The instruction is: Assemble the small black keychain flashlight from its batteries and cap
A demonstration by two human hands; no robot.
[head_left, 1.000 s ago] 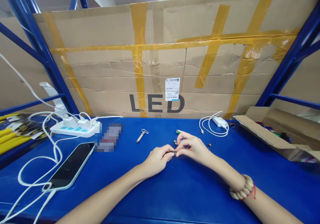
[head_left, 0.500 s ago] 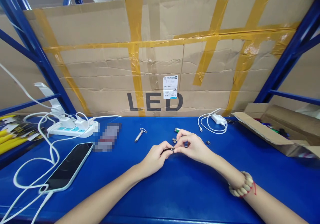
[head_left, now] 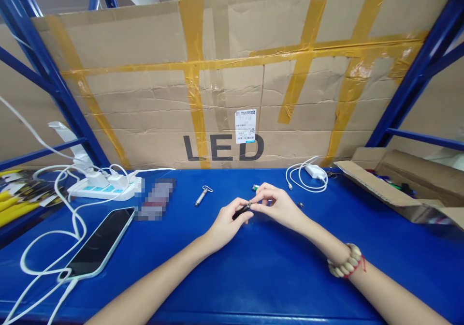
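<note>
My left hand is closed round a small black object above the blue table. The fingertips of my right hand pinch the silvery tip at its upper right end, so the two hands nearly meet. What that tip is, I cannot make out. Just behind my right hand lies a small green and silver piece. A small dark part rests to its right. Farther left lies a silver tool with a looped end.
At the left are a phone, a white power strip with looping cables, and yellow-handled items. A white adapter with cable lies back right, near an open cardboard box. Tall cardboard stands behind the table.
Both hands have risen slightly, and more of the black object shows, now tilted up to the right. The small round pieces seen by my right hand are now hidden behind it.
</note>
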